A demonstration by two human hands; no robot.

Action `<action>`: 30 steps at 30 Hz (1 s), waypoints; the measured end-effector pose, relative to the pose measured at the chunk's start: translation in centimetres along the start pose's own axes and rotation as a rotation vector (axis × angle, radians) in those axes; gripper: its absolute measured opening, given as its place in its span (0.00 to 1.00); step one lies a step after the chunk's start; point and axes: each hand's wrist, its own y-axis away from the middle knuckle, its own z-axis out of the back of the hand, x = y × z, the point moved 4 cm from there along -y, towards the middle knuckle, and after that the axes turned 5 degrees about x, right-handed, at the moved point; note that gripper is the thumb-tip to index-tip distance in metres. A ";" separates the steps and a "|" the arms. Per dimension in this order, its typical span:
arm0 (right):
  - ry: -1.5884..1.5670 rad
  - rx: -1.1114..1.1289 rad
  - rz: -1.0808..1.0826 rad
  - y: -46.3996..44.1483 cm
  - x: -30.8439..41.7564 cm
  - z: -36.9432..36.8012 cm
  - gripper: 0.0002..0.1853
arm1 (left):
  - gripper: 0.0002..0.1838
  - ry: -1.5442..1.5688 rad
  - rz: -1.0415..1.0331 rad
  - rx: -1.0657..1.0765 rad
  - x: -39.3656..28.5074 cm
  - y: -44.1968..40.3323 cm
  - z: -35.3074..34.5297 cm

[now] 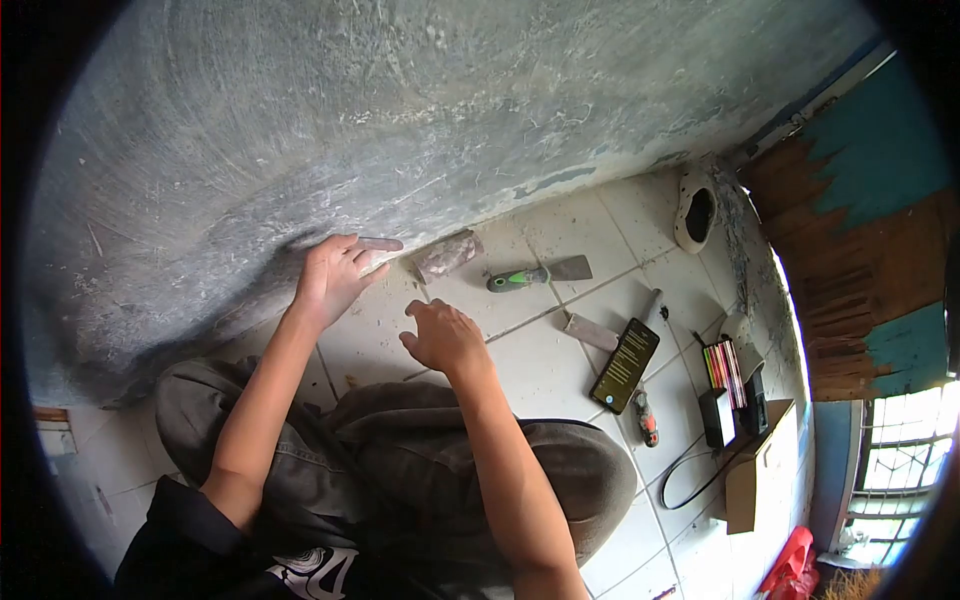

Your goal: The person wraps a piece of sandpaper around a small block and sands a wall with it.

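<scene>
My left hand [335, 278] is at the foot of the grey wall [330, 130], its fingers closed on a thin, flat greyish-brown strip [380, 244], which looks like folded sandpaper and lies along the wall. Over the tiled floor hovers my right hand [442, 332], empty, with thumb and fingers apart and slightly bent. Just beyond it on the tiles is a worn, whitish-brown roll or block [448, 257]. To the right of that lies a putty knife [540, 274] with a green and black handle.
Farther right on the floor are a phone [625, 366], a flat brownish piece [592, 332], a red-handled tool [646, 420] and a cardboard box [760, 465]. A pale clog [695, 208] stands by the corner. My folded legs [400, 430] occupy the near floor.
</scene>
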 end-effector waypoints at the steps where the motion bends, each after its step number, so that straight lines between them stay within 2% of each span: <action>1: -0.001 0.000 0.002 0.0 0.0 -0.1 0.22 | 0.16 -0.002 -0.001 -0.001 0.0 0.0 -0.1; 10: 0.006 -0.023 0.036 -0.2 -0.3 -0.5 0.21 | 0.15 -0.030 -0.023 -0.021 0.1 0.1 -0.2; 12: 0.002 -0.041 0.050 -0.3 -0.5 -0.6 0.21 | 0.16 -0.196 0.005 -0.035 0.2 -0.1 0.0; 13: -0.010 -0.045 0.083 -0.2 -0.5 -0.5 0.21 | 0.18 -0.168 0.001 -0.004 0.5 -0.3 0.4; 14: -0.028 -0.102 0.107 0.0 -0.5 -0.6 0.20 | 0.18 -0.169 -0.047 -0.025 0.2 -0.1 1.2; 16: 0.004 -0.036 0.096 -0.2 -0.4 -0.6 0.21 | 0.19 -0.238 0.089 -0.189 0.0 0.5 0.1; 18: 0.016 -0.002 0.098 0.0 0.1 -0.4 0.21 | 0.17 -0.213 0.091 -0.187 0.5 0.4 1.8; 20: 0.014 0.017 0.069 0.1 -0.1 -0.3 0.21 | 0.16 -0.245 0.138 -0.322 1.4 0.2 3.6; 26: 0.041 -0.117 0.064 0.1 -0.2 0.6 0.21 | 0.17 -0.560 0.149 -0.239 1.4 0.0 1.8; 28: 0.004 -0.267 0.057 0.3 0.0 1.4 0.21 | 0.15 -0.613 0.147 -0.215 1.1 0.3 1.1; 30: 0.020 -0.298 0.022 0.4 0.4 1.8 0.20 | 0.15 -0.862 0.131 -0.049 0.8 0.5 -0.2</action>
